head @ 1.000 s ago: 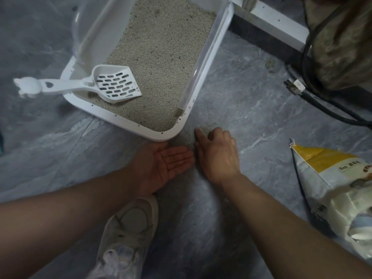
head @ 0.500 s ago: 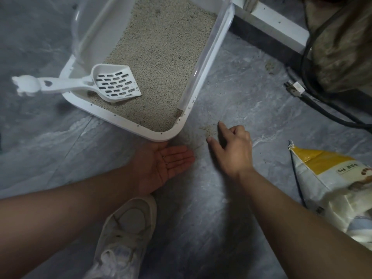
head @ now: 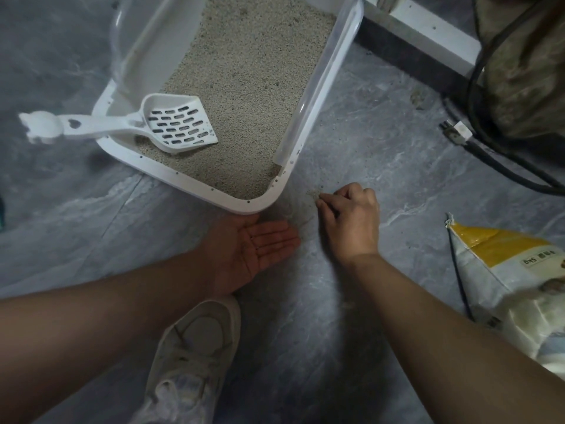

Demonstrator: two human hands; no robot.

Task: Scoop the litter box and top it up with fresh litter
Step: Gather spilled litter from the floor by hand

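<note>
The white litter box (head: pixel 195 191) sits on the grey floor, filled with pale litter (head: pixel 244 87). A white slotted scoop (head: pixel 180 123) lies with its head on the litter and its handle sticking out over the left rim. My left hand (head: pixel 253 249) lies palm up and flat on the floor just below the box's near corner. My right hand (head: pixel 351 221) is to its right, fingers curled, fingertips on a small patch of spilled litter (head: pixel 312 194). Whether grains sit between the fingertips is hidden.
A yellow and white litter bag (head: pixel 501 270) lies at the right edge. Black cables (head: pixel 489 160) and a plug (head: pixel 457 133) trail across the floor at upper right, below a white furniture base (head: pixel 428 29). My white shoe (head: pixel 195 347) is under my left forearm.
My right hand moved right, away from my left palm, then curled its fingers down onto the spilled litter by the box corner. My left hand stayed put, palm up.
</note>
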